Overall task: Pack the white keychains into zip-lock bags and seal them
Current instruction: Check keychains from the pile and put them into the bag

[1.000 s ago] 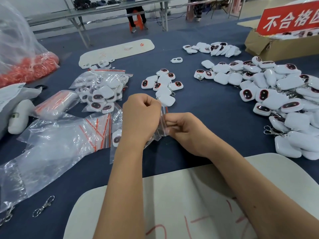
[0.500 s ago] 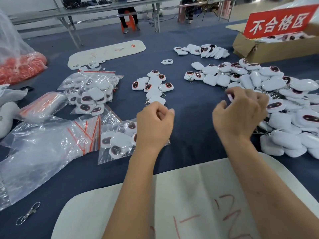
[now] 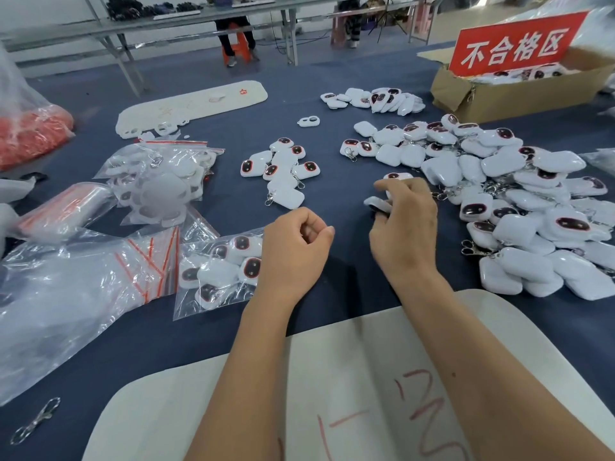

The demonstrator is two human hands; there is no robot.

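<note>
Bare blue tabletop [image 3: 339,181]: open lane between small keychain cluster [image 3: 283,173] and large keychain heap [image 3: 519,201]; filled bag [image 3: 216,271] bounds left.

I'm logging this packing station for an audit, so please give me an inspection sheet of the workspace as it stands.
Surface: blue table cover, white board at near edge.
Job's things: loose keychain heap at right; small keychain cluster; filled bag; packed bags; empty bags.
Clutter: loose clasp; cardboard box with red sign.
Grippers: left hand curled, holding nothing; right hand gripping keychains.
Cables: nothing seen on the table.
Surroundings: long tables behind, seated person's legs.
</note>
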